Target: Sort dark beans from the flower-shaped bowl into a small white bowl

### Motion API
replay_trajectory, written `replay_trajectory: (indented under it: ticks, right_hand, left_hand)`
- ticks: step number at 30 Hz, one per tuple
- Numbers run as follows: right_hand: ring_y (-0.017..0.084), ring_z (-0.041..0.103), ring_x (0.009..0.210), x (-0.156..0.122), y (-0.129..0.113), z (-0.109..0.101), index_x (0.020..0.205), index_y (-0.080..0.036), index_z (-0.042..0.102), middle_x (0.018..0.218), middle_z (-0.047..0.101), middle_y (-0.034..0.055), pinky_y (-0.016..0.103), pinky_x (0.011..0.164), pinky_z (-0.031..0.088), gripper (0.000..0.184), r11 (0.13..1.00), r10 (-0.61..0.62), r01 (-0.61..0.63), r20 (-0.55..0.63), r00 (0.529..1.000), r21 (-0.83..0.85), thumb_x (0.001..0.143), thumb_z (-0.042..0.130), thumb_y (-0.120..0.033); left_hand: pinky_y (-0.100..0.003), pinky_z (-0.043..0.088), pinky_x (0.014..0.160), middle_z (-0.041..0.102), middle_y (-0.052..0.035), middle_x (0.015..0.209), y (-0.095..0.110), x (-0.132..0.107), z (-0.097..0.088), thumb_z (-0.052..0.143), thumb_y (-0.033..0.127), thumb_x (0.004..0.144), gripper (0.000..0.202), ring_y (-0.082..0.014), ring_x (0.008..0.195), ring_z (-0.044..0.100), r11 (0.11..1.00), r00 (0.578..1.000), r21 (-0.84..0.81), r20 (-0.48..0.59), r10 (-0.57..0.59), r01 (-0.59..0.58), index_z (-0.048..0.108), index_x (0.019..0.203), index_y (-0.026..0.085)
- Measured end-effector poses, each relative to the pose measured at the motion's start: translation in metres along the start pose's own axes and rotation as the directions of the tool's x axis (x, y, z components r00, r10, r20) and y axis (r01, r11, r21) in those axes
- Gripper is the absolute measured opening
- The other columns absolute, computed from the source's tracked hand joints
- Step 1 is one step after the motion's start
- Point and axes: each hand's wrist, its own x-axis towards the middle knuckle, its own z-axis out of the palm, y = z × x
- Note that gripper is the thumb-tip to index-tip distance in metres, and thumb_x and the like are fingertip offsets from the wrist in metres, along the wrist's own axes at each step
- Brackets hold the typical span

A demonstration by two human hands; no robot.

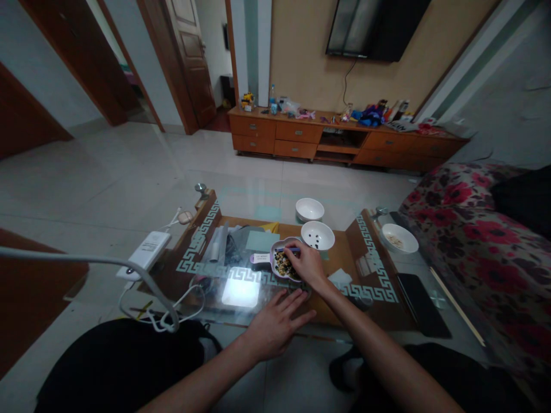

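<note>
My right hand [309,264] reaches over a shallow purple-rimmed dish [274,254] with a labelled handle. Its fingers are closed on a thin purple tool [293,249], whose exact kind I cannot make out. Mixed beans or grains [284,265], dark and yellowish, lie in the dish, partly hidden by that hand. My left hand [275,324] rests palm down near the glass table's front edge, fingers spread and holding nothing. Behind the dish stands a white bowl [329,236] with several black beans in it. Another white bowl [310,207] is just beyond.
On the right of the glass table [336,307] are a white bowl [412,245] with pale pieces, a dark tablet-like slab [424,304] and a chopstick-like stick [456,307]. A white power bank-like box [148,252] and cables lie left. A flowered sofa [477,229] borders the right.
</note>
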Motion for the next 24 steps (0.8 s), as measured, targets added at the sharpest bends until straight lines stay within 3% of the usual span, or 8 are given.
replay_trajectory:
  ticks: [9, 13, 17, 19, 21, 24]
  right_hand:
    - [0.023, 0.074, 0.074, 0.000, -0.002, -0.002, 0.101, -0.027, 0.076, 0.093, 0.081, 0.0009, 0.031, 0.073, 0.053, 0.019, 1.000, -0.009, 0.009, 0.006, 1.000, 0.007, 0.100, 0.062, -0.040]
    - [0.025, 0.074, 0.074, 0.009, -0.003, -0.031, 0.100, -0.027, 0.077, 0.091, 0.081, 0.0031, 0.032, 0.072, 0.053, 0.025, 1.000, -0.005, 0.007, -0.097, 0.995, 0.015, 0.100, 0.060, -0.045]
    - [0.027, 0.075, 0.078, 0.014, 0.016, -0.071, 0.097, -0.024, 0.077, 0.091, 0.081, 0.0071, 0.032, 0.071, 0.053, 0.035, 0.999, 0.046, -0.051, -0.259, 0.965, -0.012, 0.099, 0.059, -0.054]
    - [0.027, 0.075, 0.075, 0.014, 0.029, -0.085, 0.096, -0.024, 0.077, 0.087, 0.081, 0.0073, 0.032, 0.068, 0.053, 0.038, 0.994, 0.085, -0.101, -0.307, 0.948, -0.037, 0.098, 0.059, -0.057]
    - [0.027, 0.075, 0.075, 0.013, 0.039, -0.093, 0.098, -0.023, 0.077, 0.087, 0.081, 0.0076, 0.032, 0.068, 0.053, 0.038, 0.992, 0.099, -0.121, -0.324, 0.941, -0.046, 0.098, 0.060, -0.058]
    - [0.028, 0.076, 0.080, 0.013, 0.041, -0.098, 0.101, -0.023, 0.077, 0.092, 0.081, 0.0088, 0.034, 0.072, 0.055, 0.039, 0.993, 0.105, -0.119, -0.341, 0.934, -0.022, 0.099, 0.060, -0.058]
  left_hand:
    - [-0.064, 0.030, 0.125, 0.015, -0.0187, 0.174, 0.001, -0.002, 0.001, 0.071, 0.008, 0.081, 0.095, -0.0351, 0.160, 0.017, 1.000, 1.000, 0.007, -0.001, -0.002, 0.002, 0.030, 0.165, 0.026]
    - [-0.064, 0.030, 0.126, 0.013, -0.0176, 0.174, 0.002, -0.001, 0.001, 0.067, 0.003, 0.078, 0.097, -0.0328, 0.161, 0.014, 1.000, 1.000, 0.017, 0.021, -0.012, 0.011, 0.029, 0.165, 0.026]
    - [-0.067, 0.026, 0.126, 0.016, -0.0197, 0.173, -0.001, -0.001, -0.010, 0.072, 0.005, 0.079, 0.093, -0.0357, 0.161, 0.014, 0.999, 0.999, -0.037, 0.046, -0.003, 0.004, 0.035, 0.163, 0.024]
    - [-0.066, 0.025, 0.127, 0.026, -0.0154, 0.171, -0.004, -0.004, -0.021, 0.074, 0.011, 0.084, 0.080, -0.0360, 0.160, 0.019, 0.989, 0.999, -0.147, 0.036, 0.013, -0.007, 0.046, 0.157, 0.026]
    - [-0.059, 0.029, 0.127, 0.047, -0.0081, 0.162, -0.005, -0.011, -0.033, 0.070, 0.018, 0.093, 0.059, -0.0320, 0.155, 0.033, 0.953, 1.000, -0.304, 0.011, 0.016, -0.012, 0.055, 0.149, 0.029]
    - [-0.044, 0.046, 0.113, 0.070, -0.0020, 0.131, 0.006, -0.026, -0.044, 0.061, 0.029, 0.101, 0.035, -0.0253, 0.127, 0.062, 0.868, 0.998, -0.495, -0.009, -0.064, 0.051, 0.064, 0.136, 0.031]
